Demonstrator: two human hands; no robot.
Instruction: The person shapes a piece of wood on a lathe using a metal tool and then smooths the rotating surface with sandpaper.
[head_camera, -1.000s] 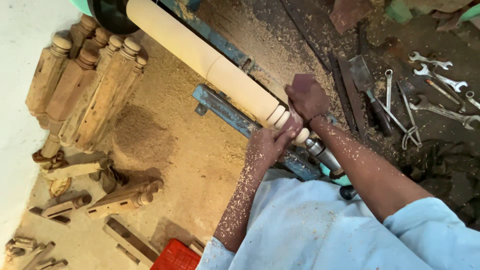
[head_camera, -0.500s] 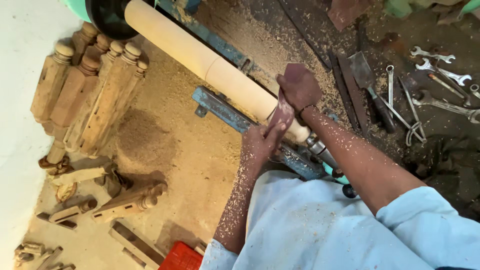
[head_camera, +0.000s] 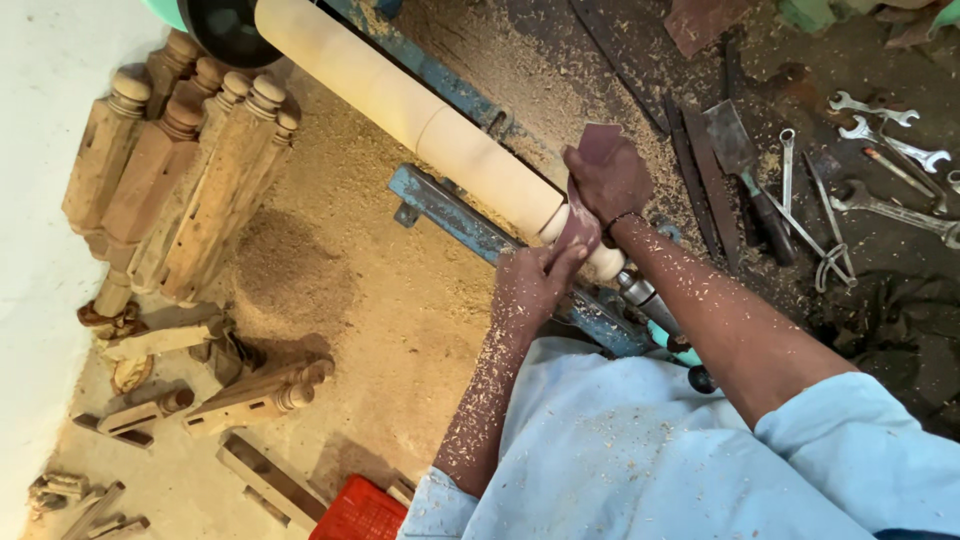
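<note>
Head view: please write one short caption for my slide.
Both hands, left hand and right hand, press a dark sanding strip around a pale wooden cylinder on a lathe.

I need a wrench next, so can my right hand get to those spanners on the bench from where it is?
Probably yes: the right hand holds sandpaper against the spindle, and the spanners lie uncovered to its right.

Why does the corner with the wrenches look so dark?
Head view: light falls from the left, so the pale wall and sawdust floor glow, while the wrenches lie in dimmer shade; the hands look sharp, and the pale wooden cylinder shows no grain, perhaps from spinning.
</note>
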